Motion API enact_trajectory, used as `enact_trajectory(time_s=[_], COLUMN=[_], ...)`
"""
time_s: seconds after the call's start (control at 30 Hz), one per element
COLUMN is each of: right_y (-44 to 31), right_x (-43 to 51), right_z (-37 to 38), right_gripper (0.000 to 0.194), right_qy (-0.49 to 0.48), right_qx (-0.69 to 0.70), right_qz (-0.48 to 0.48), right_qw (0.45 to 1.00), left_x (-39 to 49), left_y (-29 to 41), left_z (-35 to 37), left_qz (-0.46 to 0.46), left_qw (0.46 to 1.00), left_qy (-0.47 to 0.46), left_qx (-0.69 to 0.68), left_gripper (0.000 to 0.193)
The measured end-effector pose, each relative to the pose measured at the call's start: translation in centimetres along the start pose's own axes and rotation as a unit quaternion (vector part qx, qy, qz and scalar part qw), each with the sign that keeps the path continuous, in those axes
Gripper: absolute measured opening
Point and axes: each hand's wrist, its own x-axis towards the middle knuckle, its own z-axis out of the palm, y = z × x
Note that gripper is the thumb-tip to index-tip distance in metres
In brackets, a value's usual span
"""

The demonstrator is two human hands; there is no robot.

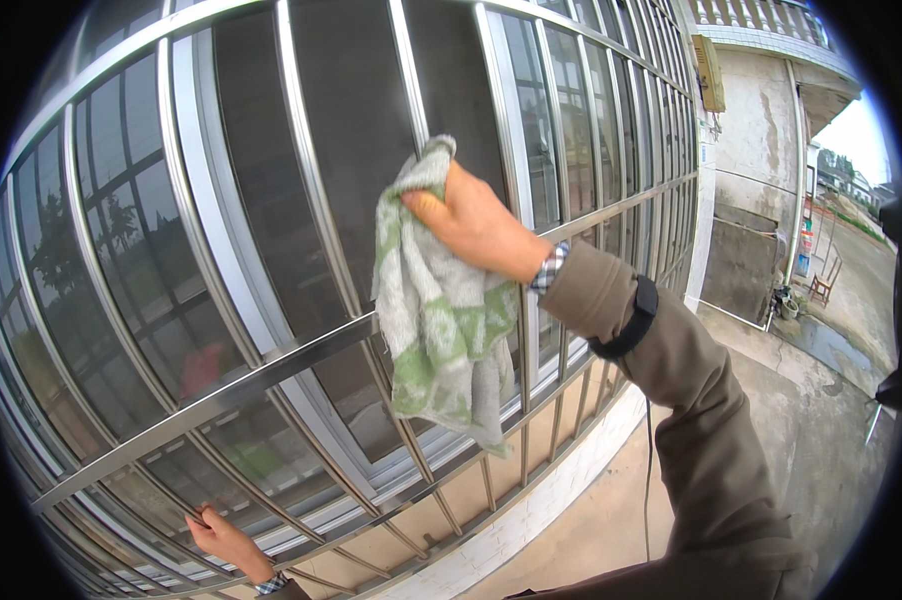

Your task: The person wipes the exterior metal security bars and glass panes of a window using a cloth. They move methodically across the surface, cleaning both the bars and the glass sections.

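My right hand grips a green and white patterned terry towel, bunched at the top and hanging down in folds. The towel's upper end is pressed against a vertical bar of a stainless steel window grille; the cloth hides whether it goes all the way round. At the lower left, my left hand has its fingers curled around a slanting lower bar of the grille. Behind the bars is a sliding window with white frames and a dark screen panel.
A white-tiled ledge runs under the grille. A dark cable hangs by the wall. To the right are a yellowish wall box, concrete ground, a puddle and a small wooden chair.
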Motion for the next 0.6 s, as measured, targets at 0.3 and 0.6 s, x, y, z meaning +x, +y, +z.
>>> enact_trajectory(time_s=[0.3,0.6], right_y=[1.2,2.5], right_x=[-12.0,-15.9], right_z=[-1.7,-11.2], right_gripper=[0.042,0.025], right_qy=[0.01,0.214], right_qx=[-0.218,0.522], right_qz=[-0.129,0.292], right_qw=[0.967,0.772], left_x=[-0.1,0.2], left_y=[0.5,0.9], left_z=[0.4,0.5], left_qz=[0.029,0.01], left_qw=[0.999,1.0], left_qy=[0.023,0.025], left_qx=[0.017,0.013], left_gripper=[0.02,0.024])
